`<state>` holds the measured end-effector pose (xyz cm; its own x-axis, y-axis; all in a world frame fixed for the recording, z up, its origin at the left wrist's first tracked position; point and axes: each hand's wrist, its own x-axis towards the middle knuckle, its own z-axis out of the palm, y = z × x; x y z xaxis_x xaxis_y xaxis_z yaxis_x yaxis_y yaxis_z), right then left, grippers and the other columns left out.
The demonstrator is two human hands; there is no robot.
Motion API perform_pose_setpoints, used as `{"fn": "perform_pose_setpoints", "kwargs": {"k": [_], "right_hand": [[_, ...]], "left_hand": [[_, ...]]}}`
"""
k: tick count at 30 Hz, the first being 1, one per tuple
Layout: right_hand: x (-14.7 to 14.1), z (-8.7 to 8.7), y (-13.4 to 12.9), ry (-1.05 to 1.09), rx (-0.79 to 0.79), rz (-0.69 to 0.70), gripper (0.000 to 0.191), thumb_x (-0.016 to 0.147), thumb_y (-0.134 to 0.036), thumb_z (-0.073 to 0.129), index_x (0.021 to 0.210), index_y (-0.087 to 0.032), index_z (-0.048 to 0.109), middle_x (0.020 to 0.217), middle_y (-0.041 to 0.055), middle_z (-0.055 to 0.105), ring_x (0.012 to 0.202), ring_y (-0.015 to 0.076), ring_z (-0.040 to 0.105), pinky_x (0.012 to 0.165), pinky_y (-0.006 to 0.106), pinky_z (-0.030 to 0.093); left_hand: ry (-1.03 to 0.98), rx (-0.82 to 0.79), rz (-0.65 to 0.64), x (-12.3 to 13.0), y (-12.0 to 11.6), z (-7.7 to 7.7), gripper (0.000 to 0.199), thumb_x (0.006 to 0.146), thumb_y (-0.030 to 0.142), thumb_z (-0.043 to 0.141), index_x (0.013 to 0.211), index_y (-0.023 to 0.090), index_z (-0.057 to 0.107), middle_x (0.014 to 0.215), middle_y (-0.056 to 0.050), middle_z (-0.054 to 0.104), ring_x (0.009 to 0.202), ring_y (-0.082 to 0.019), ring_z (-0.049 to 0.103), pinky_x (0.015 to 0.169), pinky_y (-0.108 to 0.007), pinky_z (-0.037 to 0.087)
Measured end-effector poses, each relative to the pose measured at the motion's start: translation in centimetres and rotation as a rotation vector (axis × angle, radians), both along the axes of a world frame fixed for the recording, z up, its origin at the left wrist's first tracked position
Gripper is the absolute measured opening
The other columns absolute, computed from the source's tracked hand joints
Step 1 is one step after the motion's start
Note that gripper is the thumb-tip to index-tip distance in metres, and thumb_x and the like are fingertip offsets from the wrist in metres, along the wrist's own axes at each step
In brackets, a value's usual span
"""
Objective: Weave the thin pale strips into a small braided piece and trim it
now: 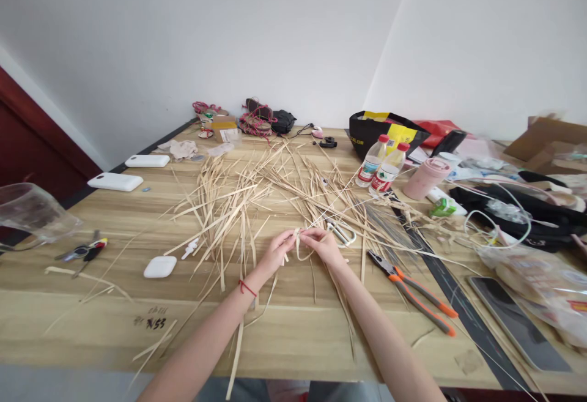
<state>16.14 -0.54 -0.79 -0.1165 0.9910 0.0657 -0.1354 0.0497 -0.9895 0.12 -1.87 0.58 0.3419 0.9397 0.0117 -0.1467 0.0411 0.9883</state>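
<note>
Both hands meet over the middle of the table's near half. My left hand, with a red cord on its wrist, pinches a pale flat plant-fibre strip. My right hand is closed on the same strip from the other side. The strip bends into a small loop between the fingertips; fingers hide part of it. Loose strips of the same kind lie in a wide, tangled spread beyond and around the hands. Just right of my right hand lies a metal carabiner-like clip.
Orange-handled pliers lie to the right, near a phone. Two water bottles, a pink cup and a black bag stand farther back. At left are a white earphone case, keys and a clear plastic container.
</note>
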Motion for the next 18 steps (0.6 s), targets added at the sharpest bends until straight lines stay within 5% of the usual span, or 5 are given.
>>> {"fn": "perform_pose_setpoints", "kwargs": {"k": [13,18], "right_hand": [[-0.71,-0.24,-0.17,0.04,0.038,-0.053,0.024,0.06,-0.036,0.074,0.073,-0.019,0.062,0.083,0.0049,0.069,0.071,0.0185,0.063,0.066,0.032,0.052],[-0.35,-0.1,-0.05,0.115,0.031,-0.142,0.027,0.06,-0.029,0.072,0.066,-0.02,0.047,0.073,-0.0009,0.062,0.055,0.011,0.056,0.051,0.023,0.047]], "left_hand": [[0.023,0.03,-0.007,-0.04,0.42,-0.1,0.038,0.078,0.043,0.054,0.102,0.015,0.063,0.064,0.001,0.045,0.057,-0.01,0.036,0.052,-0.023,0.027],[-0.02,-0.017,-0.014,-0.01,0.4,-0.09,0.037,0.077,0.043,0.057,0.101,0.016,0.064,0.06,0.003,0.042,0.055,-0.009,0.034,0.052,-0.023,0.026]]}}
